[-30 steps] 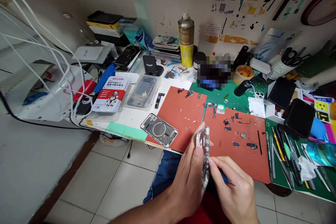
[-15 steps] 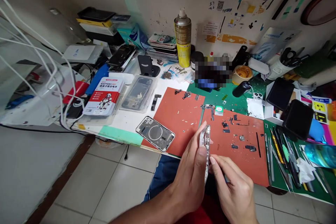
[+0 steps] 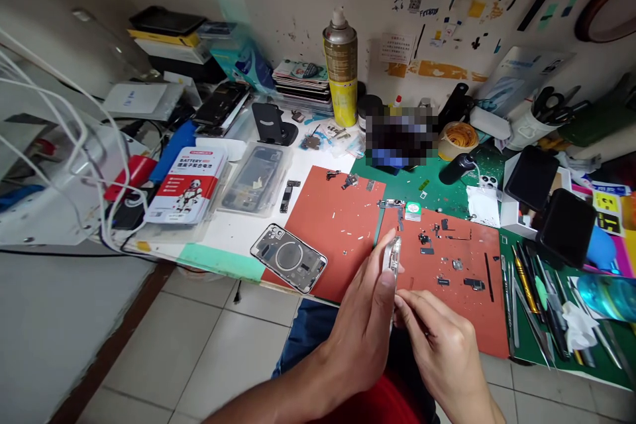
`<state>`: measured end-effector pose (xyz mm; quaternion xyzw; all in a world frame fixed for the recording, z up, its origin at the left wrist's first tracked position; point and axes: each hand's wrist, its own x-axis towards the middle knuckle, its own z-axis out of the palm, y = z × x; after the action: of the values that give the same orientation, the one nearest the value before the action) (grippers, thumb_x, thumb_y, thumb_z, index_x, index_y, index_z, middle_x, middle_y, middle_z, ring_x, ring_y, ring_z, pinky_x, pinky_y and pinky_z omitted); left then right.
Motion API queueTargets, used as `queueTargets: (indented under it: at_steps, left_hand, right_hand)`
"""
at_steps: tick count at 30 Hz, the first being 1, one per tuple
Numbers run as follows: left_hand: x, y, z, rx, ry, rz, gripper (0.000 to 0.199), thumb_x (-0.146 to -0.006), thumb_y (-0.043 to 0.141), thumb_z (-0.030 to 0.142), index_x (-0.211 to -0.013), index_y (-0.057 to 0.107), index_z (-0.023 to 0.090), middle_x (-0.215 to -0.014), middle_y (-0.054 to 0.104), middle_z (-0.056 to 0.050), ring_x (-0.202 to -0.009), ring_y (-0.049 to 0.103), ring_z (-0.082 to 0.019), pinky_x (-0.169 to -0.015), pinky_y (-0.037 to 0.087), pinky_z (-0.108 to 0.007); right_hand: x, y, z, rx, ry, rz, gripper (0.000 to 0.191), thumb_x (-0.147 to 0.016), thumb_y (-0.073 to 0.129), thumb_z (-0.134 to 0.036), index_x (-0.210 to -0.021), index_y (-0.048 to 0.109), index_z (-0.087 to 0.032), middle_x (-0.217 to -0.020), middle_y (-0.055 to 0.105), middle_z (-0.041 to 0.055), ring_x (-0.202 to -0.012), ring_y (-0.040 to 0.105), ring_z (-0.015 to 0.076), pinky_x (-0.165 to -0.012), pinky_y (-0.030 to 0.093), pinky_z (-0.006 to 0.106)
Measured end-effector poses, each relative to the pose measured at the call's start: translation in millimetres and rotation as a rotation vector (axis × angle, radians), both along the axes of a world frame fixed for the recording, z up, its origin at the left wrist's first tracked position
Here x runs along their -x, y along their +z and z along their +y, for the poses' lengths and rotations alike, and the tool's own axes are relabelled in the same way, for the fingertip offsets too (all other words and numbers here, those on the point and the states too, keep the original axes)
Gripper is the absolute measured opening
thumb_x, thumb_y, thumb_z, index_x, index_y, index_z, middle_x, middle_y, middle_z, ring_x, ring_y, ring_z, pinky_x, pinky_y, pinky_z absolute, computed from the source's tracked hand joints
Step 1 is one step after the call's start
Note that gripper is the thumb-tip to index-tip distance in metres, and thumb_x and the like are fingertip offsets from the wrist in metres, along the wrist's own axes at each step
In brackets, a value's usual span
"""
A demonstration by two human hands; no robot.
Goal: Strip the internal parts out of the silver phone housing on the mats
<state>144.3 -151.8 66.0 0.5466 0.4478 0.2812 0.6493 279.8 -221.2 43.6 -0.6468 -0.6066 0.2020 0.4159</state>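
My left hand [image 3: 365, 318] is wrapped round a thin phone frame [image 3: 394, 262], held on edge with its silvery side facing right. The fingers of my right hand [image 3: 442, 338] are pinched at the frame's right side, low down; what they hold, if anything, is too small to make out. Left of my hands, a phone back housing [image 3: 289, 257] with a ring on it lies across the edge of the orange mat [image 3: 322, 212]. Small phone parts [image 3: 474, 284] are spread over the mat's right part.
A battery box [image 3: 186, 185] and a clear case [image 3: 253, 179] lie at the left. Behind stands a yellow spray can [image 3: 340, 69]. Tweezers and screwdrivers [image 3: 525, 278] lie at the right, near a blue bottle [image 3: 609, 296]. White cables [image 3: 74, 126] hang at the far left.
The view has shifted slightly. The phone frame has turned a little in my left hand, and my right hand remains pinched at its side.
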Motion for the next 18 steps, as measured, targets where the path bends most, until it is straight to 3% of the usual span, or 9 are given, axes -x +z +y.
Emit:
queueTargets:
  at_steps: [7, 18]
  left_hand:
    - [-0.4, -4.9, -1.5, -0.067, -0.01, 0.025, 0.055, -0.112, 0.032, 0.052, -0.163, 0.044, 0.034, -0.171, 0.046, 0.001, -0.157, 0.041, -0.03, -0.129, 0.029, -0.047]
    - [-6.7, -2.4, 3.6, -0.007, 0.013, -0.014, 0.055, -0.11, 0.036, 0.056, -0.161, 0.047, 0.038, -0.168, 0.05, 0.0, -0.154, 0.042, -0.032, -0.128, 0.029, -0.047]
  right_hand:
    - [-0.6, -1.2, 2.1, -0.001, 0.001, 0.009, 0.022, -0.106, 0.058, -0.014, -0.109, 0.079, -0.021, -0.089, 0.078, 0.0038, -0.073, 0.077, 0.0141, -0.071, 0.064, 0.02]
    - [-3.8, -0.2, 3.1, 0.048, -0.025, 0.08, 0.025, -0.105, 0.057, -0.012, -0.106, 0.08, -0.022, -0.085, 0.076, 0.0021, -0.068, 0.074, 0.0122, -0.066, 0.06, 0.017]
